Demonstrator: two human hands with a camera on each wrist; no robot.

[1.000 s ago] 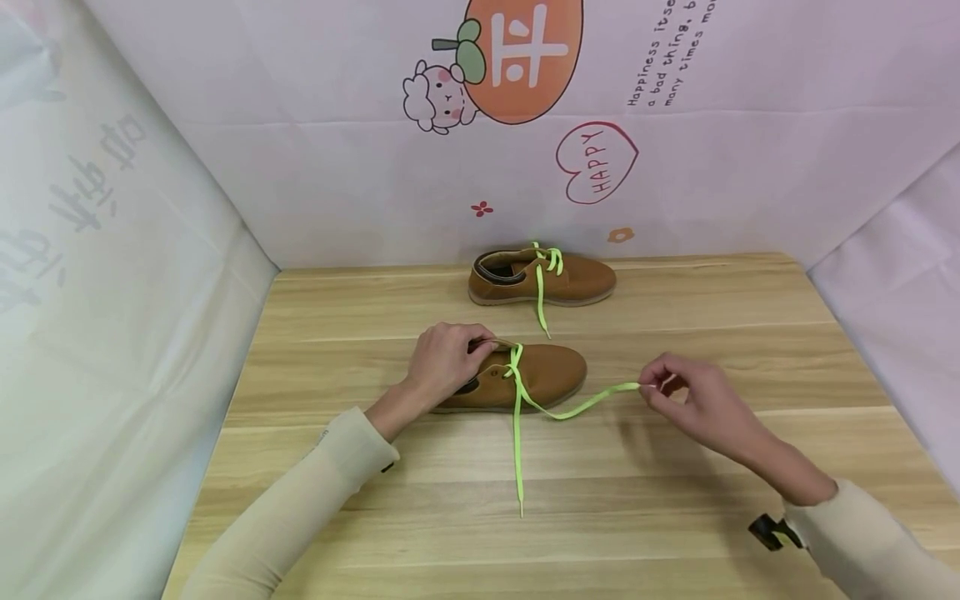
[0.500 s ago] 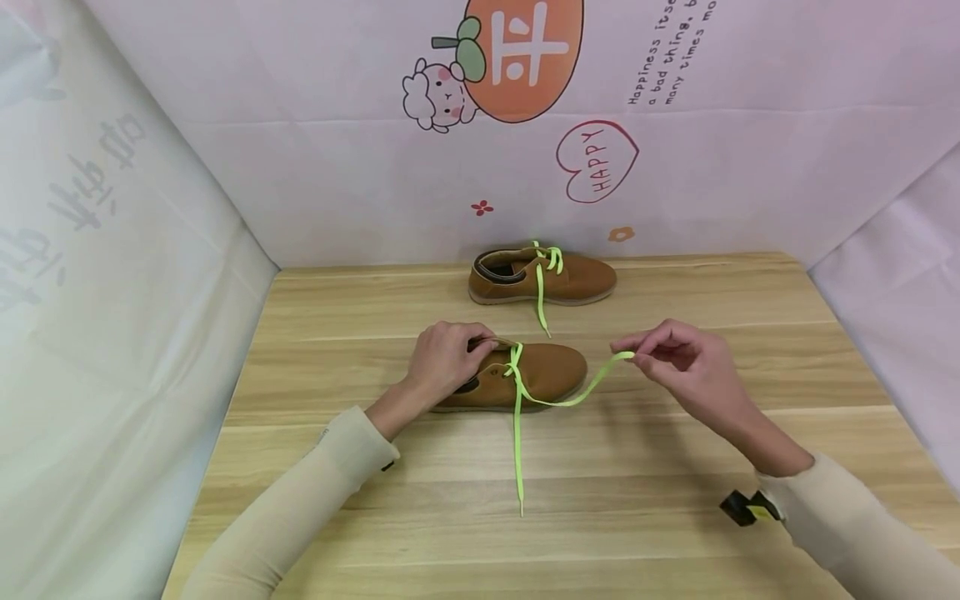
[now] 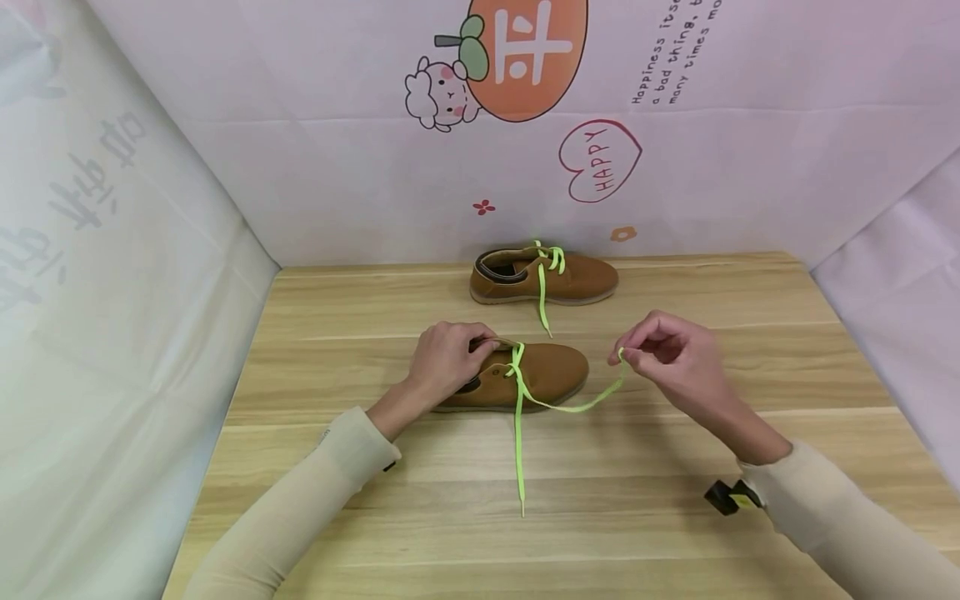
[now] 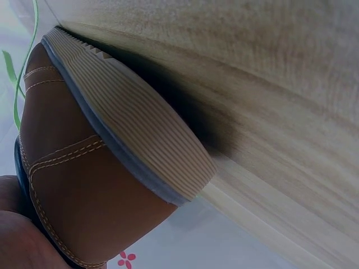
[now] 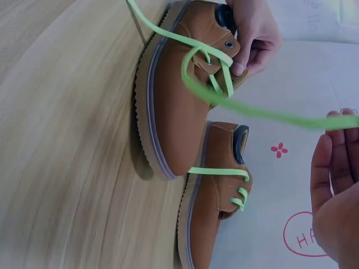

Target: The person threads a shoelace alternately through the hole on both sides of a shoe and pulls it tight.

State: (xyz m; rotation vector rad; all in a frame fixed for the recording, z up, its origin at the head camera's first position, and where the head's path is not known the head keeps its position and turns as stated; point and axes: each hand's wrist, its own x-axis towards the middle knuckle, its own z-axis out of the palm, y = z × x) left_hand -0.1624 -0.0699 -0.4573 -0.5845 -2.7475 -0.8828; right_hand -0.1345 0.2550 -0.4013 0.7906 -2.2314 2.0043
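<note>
A brown leather shoe (image 3: 551,371) sits on the wooden table, toe to the right. My left hand (image 3: 447,360) lies across its opening and pinches its upper edge between thumb and fingers; in the right wrist view the thumb (image 5: 242,60) presses close to the eyelets. A neon-green shoelace (image 3: 562,407) is threaded through the front eyelets. Off to the right of the toe, my right hand (image 3: 675,362) pinches one end of that lace, which sags in a curve between hand and shoe. The lace's other end (image 3: 520,467) trails over the table toward me.
Behind stands a matching brown shoe (image 3: 585,279) with a green lace through several eyelets, close to the printed white cloth (image 3: 360,192) at the back. White cloth hangs on both sides of the wooden table (image 3: 322,533) too.
My right hand has moved left and slightly away from me with the lace end, so the lace hangs slacker. The left hand and the shoe have stayed in place.
</note>
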